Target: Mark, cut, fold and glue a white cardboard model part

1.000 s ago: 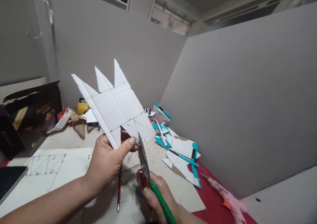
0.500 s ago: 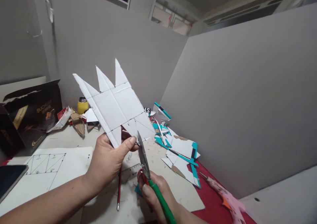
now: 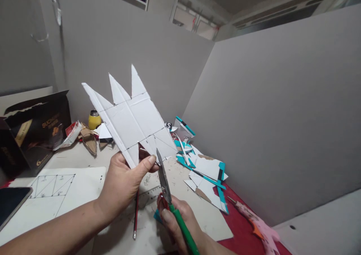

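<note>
Our left hand (image 3: 128, 180) pinches one white card (image 3: 126, 123), three spikes uppermost, above the bench (image 3: 70, 158); our right hand (image 3: 182, 219) closes round one pair of scissors (image 3: 164, 180) at the card's near edge; one leftmost box (image 3: 36, 131) shows "6"

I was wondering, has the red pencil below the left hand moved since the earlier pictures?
No, not visibly: against the paper sheet on the table, the red pencil lies in the same place, with no clear shift either way.
</note>
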`<control>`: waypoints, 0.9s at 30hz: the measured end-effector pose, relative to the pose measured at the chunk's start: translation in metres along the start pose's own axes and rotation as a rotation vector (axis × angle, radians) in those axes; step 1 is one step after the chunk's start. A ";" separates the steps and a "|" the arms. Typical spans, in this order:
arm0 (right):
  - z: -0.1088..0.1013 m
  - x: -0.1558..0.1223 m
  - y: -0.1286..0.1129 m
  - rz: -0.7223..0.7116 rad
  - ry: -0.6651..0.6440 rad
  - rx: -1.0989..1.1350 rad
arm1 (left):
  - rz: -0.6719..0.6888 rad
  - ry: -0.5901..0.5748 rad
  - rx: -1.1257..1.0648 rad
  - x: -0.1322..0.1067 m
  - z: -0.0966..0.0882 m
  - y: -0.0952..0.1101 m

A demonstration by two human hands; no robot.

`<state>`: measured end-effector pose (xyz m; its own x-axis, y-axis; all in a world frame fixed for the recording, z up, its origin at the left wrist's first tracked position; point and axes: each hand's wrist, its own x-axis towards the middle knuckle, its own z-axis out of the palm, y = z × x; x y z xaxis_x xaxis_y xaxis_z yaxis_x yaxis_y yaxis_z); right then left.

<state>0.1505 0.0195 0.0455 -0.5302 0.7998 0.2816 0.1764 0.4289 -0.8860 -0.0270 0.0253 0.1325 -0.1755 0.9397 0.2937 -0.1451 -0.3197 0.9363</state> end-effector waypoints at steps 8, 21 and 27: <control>-0.001 -0.001 0.005 -0.073 0.001 -0.009 | 0.031 0.030 0.052 0.007 -0.010 0.003; -0.001 0.001 0.006 -0.087 -0.006 -0.042 | 0.043 0.049 0.145 0.003 -0.009 0.004; 0.000 -0.001 0.003 -0.074 -0.006 0.034 | 0.040 0.058 0.146 0.003 -0.008 0.002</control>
<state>0.1513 0.0197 0.0423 -0.5459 0.7637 0.3445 0.1085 0.4722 -0.8748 -0.0356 0.0268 0.1341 -0.2349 0.9167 0.3232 0.0055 -0.3312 0.9435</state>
